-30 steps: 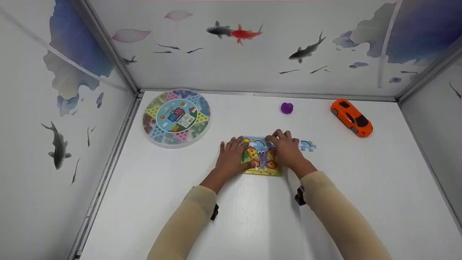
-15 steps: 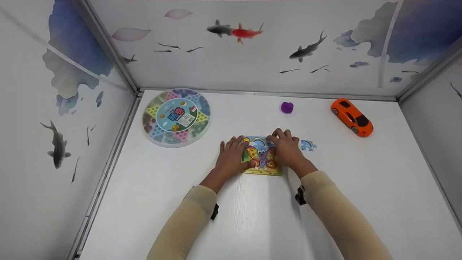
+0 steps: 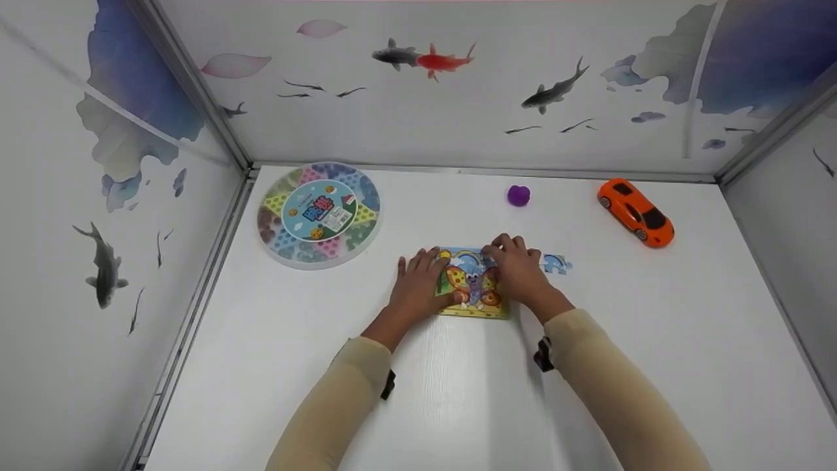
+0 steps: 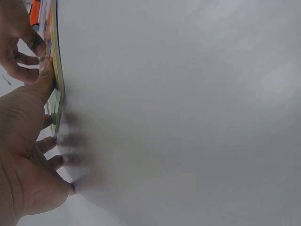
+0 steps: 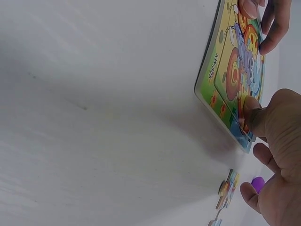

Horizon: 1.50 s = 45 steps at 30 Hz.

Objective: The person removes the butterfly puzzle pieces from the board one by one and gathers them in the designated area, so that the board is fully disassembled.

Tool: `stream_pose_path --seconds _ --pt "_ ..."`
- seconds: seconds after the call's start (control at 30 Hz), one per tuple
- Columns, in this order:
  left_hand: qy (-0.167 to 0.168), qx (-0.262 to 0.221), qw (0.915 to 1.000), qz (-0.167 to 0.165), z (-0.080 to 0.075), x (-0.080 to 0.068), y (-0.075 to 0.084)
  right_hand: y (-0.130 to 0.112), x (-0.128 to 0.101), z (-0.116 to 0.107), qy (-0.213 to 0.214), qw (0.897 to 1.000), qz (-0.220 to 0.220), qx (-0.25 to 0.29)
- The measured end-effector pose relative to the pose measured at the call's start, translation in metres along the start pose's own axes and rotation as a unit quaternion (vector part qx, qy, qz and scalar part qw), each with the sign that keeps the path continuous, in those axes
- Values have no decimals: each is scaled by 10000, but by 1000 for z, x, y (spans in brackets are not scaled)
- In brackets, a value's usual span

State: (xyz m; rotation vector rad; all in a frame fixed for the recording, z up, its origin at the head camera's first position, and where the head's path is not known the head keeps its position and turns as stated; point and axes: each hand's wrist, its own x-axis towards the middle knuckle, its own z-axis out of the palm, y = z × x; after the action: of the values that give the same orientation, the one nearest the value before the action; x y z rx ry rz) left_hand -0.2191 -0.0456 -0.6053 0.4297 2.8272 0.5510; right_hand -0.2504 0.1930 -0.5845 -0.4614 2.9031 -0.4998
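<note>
White tabletop (image 3: pixel 458 405), walled by fish-painted panels, carries a round game box (image 3: pixel 319 214) at ten o'clock and an orange toy car (image 3: pixel 635 212) at two. At centre lies the butterfly puzzle board (image 3: pixel 472 285): the left hand (image 3: pixel 418 288) lies flat-fingered on its nine-o'clock edge, apparently steadying it. The right hand (image 3: pixel 520 271) presses curled fingertips down near its top; a loose puzzle piece (image 3: pixel 557 263) waits at three o'clock, a purple ball (image 3: pixel 518 195) beyond.

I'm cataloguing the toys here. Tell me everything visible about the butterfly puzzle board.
The butterfly puzzle board is a thin, flat, roughly square tray, seemingly cardboard, with a yellow-green border printed "KW-803". Its picture shows a purple-bodied butterfly with orange-yellow wings under a rainbow on blue. It lies flat on the white table. The left hand rests on its left edge; the right hand presses its upper right.
</note>
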Motion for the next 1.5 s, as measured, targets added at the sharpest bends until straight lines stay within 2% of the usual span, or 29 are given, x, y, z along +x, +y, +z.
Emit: stream_pose_path --seconds 0.5,0.83,1.3,1.5 --pt "95 -102 9999 77 -2 -4 0 -6 -1 -4 -124 9997 -88 -183" --pt "148 -191 9996 160 -2 -4 0 -3 -1 -6 -361 9992 -132 -49" --pt "85 -129 9998 100 -3 -4 1 2 -3 -11 -399 9988 -218 204" --pt "47 -105 9999 90 -2 -3 0 5 -5 -12 -268 9992 -283 64"
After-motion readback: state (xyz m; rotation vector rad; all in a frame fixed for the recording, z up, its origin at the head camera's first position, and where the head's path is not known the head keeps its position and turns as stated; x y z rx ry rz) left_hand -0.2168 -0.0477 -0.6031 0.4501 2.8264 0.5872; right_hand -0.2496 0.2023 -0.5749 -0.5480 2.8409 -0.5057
